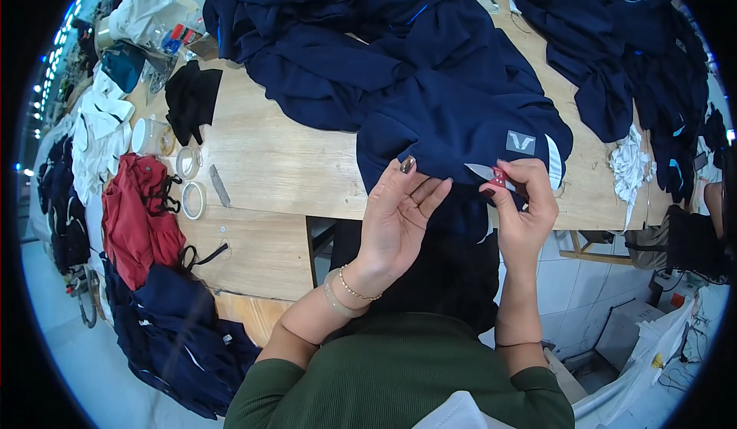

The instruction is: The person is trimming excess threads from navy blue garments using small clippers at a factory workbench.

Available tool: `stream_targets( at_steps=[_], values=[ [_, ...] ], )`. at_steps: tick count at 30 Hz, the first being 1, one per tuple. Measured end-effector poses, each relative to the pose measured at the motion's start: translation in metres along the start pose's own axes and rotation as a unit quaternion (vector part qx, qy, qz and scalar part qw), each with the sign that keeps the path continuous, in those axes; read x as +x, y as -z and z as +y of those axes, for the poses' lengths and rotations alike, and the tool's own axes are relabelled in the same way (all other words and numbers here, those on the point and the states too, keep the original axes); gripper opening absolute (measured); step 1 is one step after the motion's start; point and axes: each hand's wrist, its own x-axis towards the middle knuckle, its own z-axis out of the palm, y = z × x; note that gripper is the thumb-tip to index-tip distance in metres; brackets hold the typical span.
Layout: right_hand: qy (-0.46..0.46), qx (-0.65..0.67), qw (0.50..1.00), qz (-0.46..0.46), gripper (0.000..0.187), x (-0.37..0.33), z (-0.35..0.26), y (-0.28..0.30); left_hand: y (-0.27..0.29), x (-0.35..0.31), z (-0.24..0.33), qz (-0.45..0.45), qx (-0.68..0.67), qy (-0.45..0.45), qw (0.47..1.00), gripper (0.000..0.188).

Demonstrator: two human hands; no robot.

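My right hand (526,206) is closed around a pair of small red-handled thread snips (481,172), the pointed silver blade aimed left. My left hand (395,218) is raised beside it, palm turned partly up, with the thumb and loosely bent fingers apart and nothing seen in them. Beneath and beyond both hands, a navy garment (453,114) lies across the table's near edge. A grey square patch (521,142) with a white mark and a white side panel (553,160) show near its right end. The snips hide behind my right fingers in part.
More navy garments (614,37) lie at the right. On the wooden table (269,160), tape rolls (193,200), a grey strip (219,186) and black cloth (192,99) sit left. A red garment (138,214) hangs near the left edge; white cloth (631,168) lies right.
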Motion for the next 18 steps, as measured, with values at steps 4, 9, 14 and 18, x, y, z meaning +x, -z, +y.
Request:
stream_targets(
  at_steps=[4, 9, 14, 18],
  values=[
    [0.055, -0.069, 0.996, -0.023, 0.024, 0.0016, -0.0025, -0.0005, 0.0047, -0.0004, -0.0009, -0.016, -0.005, -0.003, 1.000, 0.013],
    [0.073, -0.081, 0.994, -0.014, 0.027, 0.0032, -0.0050, -0.0053, -0.0003, -0.0007, -0.0010, 0.019, 0.009, 0.003, 1.000, 0.013],
    [0.088, -0.088, 0.992, -0.023, 0.027, 0.0062, -0.0062, -0.0072, -0.0030, -0.0009, -0.0025, 0.015, 0.014, 0.006, 1.000, 0.014],
    [0.122, -0.099, 0.987, -0.022, 0.028, 0.0078, -0.0040, -0.0075, -0.0047, -0.0020, -0.0024, 0.022, 0.015, 0.010, 1.000, 0.014]
  ],
)
